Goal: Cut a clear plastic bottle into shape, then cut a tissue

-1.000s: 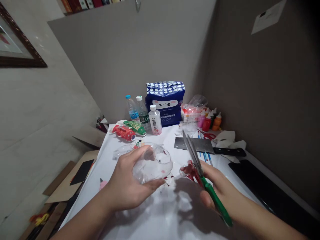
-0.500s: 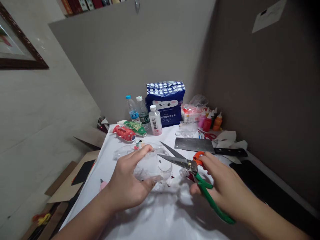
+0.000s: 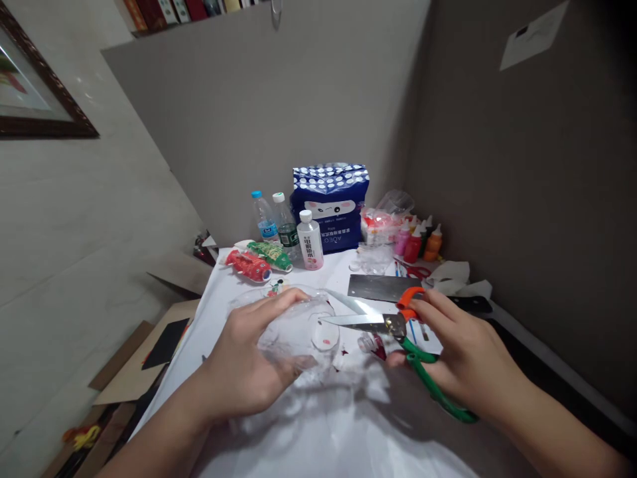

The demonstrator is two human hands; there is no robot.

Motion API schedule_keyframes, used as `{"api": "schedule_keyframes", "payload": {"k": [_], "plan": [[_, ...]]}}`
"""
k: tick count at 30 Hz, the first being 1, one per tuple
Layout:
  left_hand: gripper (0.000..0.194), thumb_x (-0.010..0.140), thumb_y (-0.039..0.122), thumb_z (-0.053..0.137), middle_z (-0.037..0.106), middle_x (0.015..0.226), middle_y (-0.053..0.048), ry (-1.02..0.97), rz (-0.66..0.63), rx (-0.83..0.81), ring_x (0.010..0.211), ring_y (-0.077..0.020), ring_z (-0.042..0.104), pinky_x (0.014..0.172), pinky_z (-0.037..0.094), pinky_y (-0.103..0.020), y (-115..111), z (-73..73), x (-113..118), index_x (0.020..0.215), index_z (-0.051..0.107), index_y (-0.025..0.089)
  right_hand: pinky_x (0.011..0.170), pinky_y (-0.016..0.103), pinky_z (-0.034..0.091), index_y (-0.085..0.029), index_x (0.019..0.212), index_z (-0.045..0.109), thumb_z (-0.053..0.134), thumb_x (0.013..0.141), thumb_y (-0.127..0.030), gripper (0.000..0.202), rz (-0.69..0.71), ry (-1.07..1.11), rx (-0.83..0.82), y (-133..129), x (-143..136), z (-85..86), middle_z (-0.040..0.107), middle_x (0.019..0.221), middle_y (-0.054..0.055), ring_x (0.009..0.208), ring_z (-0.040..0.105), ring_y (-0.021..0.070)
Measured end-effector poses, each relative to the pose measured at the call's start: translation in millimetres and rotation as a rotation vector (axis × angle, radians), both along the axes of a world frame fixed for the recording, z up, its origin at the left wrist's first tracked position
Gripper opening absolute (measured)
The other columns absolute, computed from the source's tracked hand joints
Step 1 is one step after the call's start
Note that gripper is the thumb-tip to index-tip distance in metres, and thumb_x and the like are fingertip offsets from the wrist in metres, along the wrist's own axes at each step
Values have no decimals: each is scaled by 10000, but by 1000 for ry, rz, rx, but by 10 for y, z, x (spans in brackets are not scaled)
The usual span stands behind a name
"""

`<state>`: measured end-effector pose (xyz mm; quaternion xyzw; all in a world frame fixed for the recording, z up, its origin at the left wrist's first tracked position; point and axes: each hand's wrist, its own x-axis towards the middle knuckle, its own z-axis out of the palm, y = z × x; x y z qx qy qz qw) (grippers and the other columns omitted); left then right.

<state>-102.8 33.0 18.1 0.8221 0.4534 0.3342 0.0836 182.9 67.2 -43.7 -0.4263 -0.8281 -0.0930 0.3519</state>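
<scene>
My left hand is closed around a clear plastic bottle piece, thumb below and fingers on top. A pair of scissors with one orange and one green handle is in my right hand. Its blades are spread and point left, with the lower tip over the right end of the bottle piece; whether it touches the plastic I cannot tell. Beneath the scissors lies a clear bottle neck with dark red beside it. Behind them a cleaver rests flat on the white tabletop.
Upright bottles, including a white-capped one, stand before a blue bag at the back. Red and green fish-shaped crafts lie left of them. Paint bottles and red-handled scissors are back right. A cardboard box sits left.
My right hand has shifted slightly right and up with the scissors, whose blades have turned more level. The bottle piece has tilted a little in my left hand.
</scene>
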Motion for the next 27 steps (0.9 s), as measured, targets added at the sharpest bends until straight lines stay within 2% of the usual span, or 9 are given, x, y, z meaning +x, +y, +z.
{"api": "schedule_keyframes", "payload": {"k": [3,6,10,18,23,27], "plan": [[649,672,375,766,631,1239,-119,14,13,-16,1111,-313,605,971,476,-452,-3,9,-4,1258,549,200,466,283,420,-174,958,545,570,790,-585,445,-28,-19,97,-18,-3,-8,553,870,72,593,575,190],[657,693,366,755,626,1252,-105,51,-14,-9,1125,-276,602,977,476,-403,-3,5,-12,1285,518,210,464,278,401,-161,917,563,579,792,-545,404,-25,-32,155,-36,-8,-15,557,823,65,568,558,180],[675,685,383,759,601,1293,-92,122,29,-42,1163,-260,578,1000,459,-388,-19,38,-44,1290,514,212,468,272,382,-161,863,583,592,789,-532,378,-8,-36,164,-42,-19,-2,587,819,67,567,552,175],[742,623,419,781,595,1304,-80,268,119,-158,1158,-277,579,988,470,-419,-104,218,-99,1293,529,224,485,272,367,-153,797,596,603,802,-440,287,78,-20,166,-70,-33,14,592,760,73,547,514,167],[799,578,455,792,574,1321,-95,269,78,-218,1171,-300,563,987,466,-433,-154,208,-202,1297,525,231,493,272,356,-162,786,584,629,786,-417,259,115,-5,144,-92,-38,-28,562,728,56,542,485,161],[840,505,416,828,580,1305,-93,239,73,-270,1160,-311,566,979,470,-440,-185,184,-266,1275,539,248,498,266,339,-172,793,573,644,753,-323,172,151,-5,123,-94,-49,-64,526,711,38,550,466,158]]}}
